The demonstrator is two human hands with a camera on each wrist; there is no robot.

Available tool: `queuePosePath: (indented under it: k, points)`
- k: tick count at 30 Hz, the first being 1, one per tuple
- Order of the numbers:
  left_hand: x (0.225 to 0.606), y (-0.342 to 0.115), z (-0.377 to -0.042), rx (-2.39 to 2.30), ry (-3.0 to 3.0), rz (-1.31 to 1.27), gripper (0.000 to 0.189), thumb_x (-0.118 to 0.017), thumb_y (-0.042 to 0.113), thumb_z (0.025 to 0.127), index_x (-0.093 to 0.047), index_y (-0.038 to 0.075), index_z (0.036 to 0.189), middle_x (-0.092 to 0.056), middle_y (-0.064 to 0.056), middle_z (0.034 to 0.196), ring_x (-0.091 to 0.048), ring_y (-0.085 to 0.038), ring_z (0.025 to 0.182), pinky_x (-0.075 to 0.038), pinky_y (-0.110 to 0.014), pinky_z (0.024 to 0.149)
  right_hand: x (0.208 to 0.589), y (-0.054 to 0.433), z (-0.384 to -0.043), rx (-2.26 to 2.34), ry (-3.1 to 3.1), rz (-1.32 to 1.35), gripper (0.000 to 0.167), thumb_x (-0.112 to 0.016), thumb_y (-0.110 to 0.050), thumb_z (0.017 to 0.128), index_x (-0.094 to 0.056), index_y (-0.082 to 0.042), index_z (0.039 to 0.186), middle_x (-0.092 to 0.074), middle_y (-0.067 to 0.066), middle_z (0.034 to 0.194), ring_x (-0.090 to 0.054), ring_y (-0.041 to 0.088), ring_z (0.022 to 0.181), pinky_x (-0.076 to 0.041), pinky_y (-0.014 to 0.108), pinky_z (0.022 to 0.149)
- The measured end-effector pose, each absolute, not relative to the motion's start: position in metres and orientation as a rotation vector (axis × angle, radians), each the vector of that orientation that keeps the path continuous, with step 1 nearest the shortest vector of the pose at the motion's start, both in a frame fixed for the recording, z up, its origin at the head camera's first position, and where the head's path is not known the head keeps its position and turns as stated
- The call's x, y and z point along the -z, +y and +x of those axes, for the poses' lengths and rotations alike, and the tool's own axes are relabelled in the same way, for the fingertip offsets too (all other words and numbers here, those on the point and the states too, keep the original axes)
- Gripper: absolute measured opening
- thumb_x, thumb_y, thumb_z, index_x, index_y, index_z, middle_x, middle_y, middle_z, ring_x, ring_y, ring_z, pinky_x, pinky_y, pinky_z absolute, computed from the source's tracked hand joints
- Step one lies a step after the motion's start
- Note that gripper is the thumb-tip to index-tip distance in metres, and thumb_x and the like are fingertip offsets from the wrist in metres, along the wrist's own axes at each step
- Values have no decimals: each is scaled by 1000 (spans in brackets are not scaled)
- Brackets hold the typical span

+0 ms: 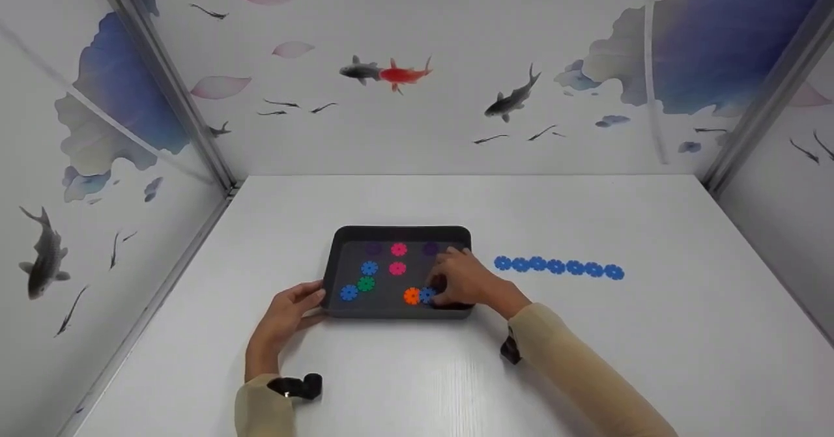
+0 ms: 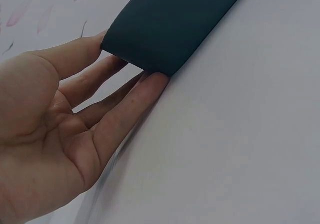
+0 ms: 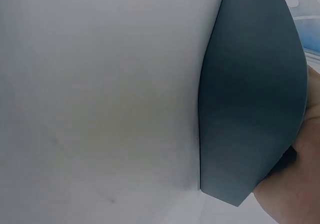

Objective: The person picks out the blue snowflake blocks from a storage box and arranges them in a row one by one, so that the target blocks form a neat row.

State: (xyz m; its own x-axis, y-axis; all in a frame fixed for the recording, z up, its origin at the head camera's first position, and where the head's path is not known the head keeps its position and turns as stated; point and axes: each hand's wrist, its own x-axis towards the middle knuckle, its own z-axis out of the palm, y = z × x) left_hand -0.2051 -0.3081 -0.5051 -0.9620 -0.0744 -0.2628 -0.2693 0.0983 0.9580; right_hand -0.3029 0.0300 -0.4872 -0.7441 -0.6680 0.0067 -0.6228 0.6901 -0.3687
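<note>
A dark shallow tray [image 1: 391, 314] stands on the white table with flower-shaped plastic discs inside. My left hand [image 1: 285, 314] holds its near left corner; in the left wrist view the thumb is at the upper rim and the little finger at the lower edge. Over the tray's right side, my right hand [image 1: 461, 275] reaches in with curled fingers. Its thumb and index fingertip are at the edge of a blue disc [image 1: 427, 295], beside an orange disc [image 1: 412, 296]. In the right wrist view the tray wall [image 3: 250, 94] hides most of this hand.
Right of the tray, several blue discs [image 1: 556, 266] lie in a row on the table. Inside it are also pink discs [image 1: 398, 249], purple discs [image 1: 373, 249], a green disc [image 1: 366, 284] and more blue discs [image 1: 349, 292]. Printed panels [image 1: 456, 72] enclose the table.
</note>
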Motion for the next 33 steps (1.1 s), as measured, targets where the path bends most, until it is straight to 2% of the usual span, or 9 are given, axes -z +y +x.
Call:
queuePosePath:
  k: [6,10,13,18,24,28,33]
  points:
    - [507,-308,-205,-1969,2242,-356,50,-61,18,101,-48,-1,145,-49,-24,149,-51,-36,137,-54,-43,106,489,31,-302,550,2786,-1099,29,-84,-34,81,-80,-16,104,-70,6,108,-52,23,107,-38,65,112]
    - [508,-307,-205,-1960,2252,-364,50,-62,19,100,-50,0,145,-50,-22,148,-51,-35,137,-54,-43,106,488,31,-302,561,2776,-1098,30,-83,-34,81,-80,-16,104,-70,5,108,-51,22,107,-44,58,107]
    - [507,-307,-205,-1950,2256,-360,50,-62,19,100,-49,1,145,-50,-22,148,-50,-36,138,-53,-43,107,487,31,-302,558,2778,-1081,30,-83,-35,82,-80,-16,105,-70,5,108,-50,21,107,-45,54,105]
    - [506,-307,-205,-1953,2255,-354,50,-62,19,100,-49,1,145,-50,-22,148,-50,-36,137,-53,-44,107,486,31,-302,554,2781,-1050,31,-83,-36,82,-80,-16,106,-69,4,108,-50,21,108,-45,55,107]
    - [506,-307,-204,-1945,2261,-357,50,-62,20,101,-49,1,145,-50,-22,149,-50,-36,137,-53,-44,107,486,31,-304,571,2794,-1057,32,-83,-37,82,-80,-14,104,-69,5,104,-51,20,103,-48,43,96]
    - [506,-306,-204,-1941,2260,-369,49,-63,20,100,-51,2,144,-51,-22,148,-50,-36,137,-54,-43,106,483,33,-304,585,2814,-1076,32,-83,-37,81,-80,-14,102,-70,5,104,-51,20,101,-49,40,93]
    - [506,-307,-204,-1962,2250,-364,50,-63,20,100,-50,0,144,-51,-23,146,-51,-36,136,-54,-43,106,473,40,-305,579,2893,-1160,30,-83,-34,79,-81,-14,100,-71,4,99,-50,19,92,-48,35,80]
